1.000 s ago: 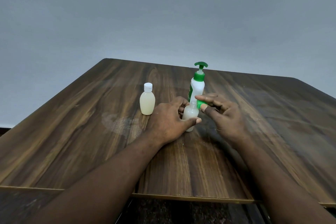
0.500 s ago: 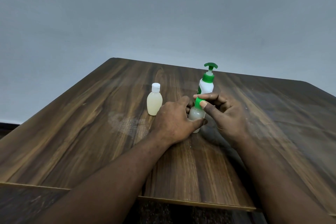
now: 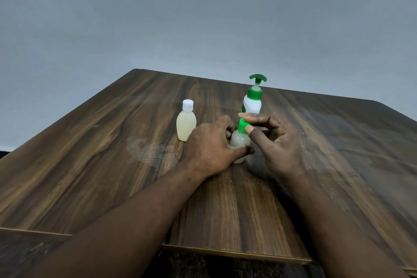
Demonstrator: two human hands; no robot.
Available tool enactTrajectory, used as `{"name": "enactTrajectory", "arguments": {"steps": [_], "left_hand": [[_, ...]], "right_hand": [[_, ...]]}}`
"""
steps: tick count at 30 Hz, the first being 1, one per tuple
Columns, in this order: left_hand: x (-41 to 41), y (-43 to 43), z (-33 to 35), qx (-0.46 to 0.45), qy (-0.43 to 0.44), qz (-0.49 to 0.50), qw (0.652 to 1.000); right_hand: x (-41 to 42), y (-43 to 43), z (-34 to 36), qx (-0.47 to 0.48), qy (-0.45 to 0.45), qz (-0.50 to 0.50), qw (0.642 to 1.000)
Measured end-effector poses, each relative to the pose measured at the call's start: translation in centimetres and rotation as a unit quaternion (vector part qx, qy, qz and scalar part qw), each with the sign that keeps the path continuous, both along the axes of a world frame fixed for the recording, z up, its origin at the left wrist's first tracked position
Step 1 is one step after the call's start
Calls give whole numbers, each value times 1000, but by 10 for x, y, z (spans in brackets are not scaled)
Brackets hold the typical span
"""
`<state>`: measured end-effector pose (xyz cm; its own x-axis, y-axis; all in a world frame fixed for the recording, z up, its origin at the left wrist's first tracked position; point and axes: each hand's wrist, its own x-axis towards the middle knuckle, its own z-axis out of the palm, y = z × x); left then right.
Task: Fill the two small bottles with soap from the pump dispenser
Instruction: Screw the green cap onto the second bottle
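Observation:
A small clear bottle (image 3: pixel 239 141) holding pale soap stands on the wooden table (image 3: pixel 112 165). My left hand (image 3: pixel 208 149) grips its body from the left. Thumb and fingers of my right hand (image 3: pixel 274 142) pinch the green cap (image 3: pixel 243 125) sitting on the bottle's neck. Further left, a second small bottle (image 3: pixel 185 123) with a white cap stands upright, filled with yellowish soap. The white pump dispenser (image 3: pixel 253 99) with its green pump head rises just behind my hands; its lower part is hidden.
The table's front edge (image 3: pixel 225 253) runs below my forearms. A plain grey wall (image 3: pixel 203 18) stands behind the table. A pale scuffed patch (image 3: pixel 153 153) marks the wood left of my left hand.
My right hand brought the green cap from beside the bottle onto its neck. The camera view shifted, so everything sits slightly further right in the frame.

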<state>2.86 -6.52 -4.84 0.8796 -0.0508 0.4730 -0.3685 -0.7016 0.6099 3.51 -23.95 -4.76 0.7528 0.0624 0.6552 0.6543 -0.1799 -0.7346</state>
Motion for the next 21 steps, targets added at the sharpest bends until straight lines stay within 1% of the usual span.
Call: {"name": "enactTrajectory", "arguments": {"steps": [6,10,12,17,21], "left_hand": [[0,0,0,0,-4,2,1000],[1,1,-1,-2,-3,0,1000],[2,0,-2,0,-5,0,1000],[2,1,-3,0,-4,0,1000],[2,-1,-2,2,-3,-6,1000]], "right_hand": [[-1,0,0,-29,21,-47,998],[1,2,0,-8,3,-17,1000],[0,3,0,4,18,-5,1000],[-1,2,-1,-21,19,-65,997],[-1,2,1,5,-2,-14,1000]]}}
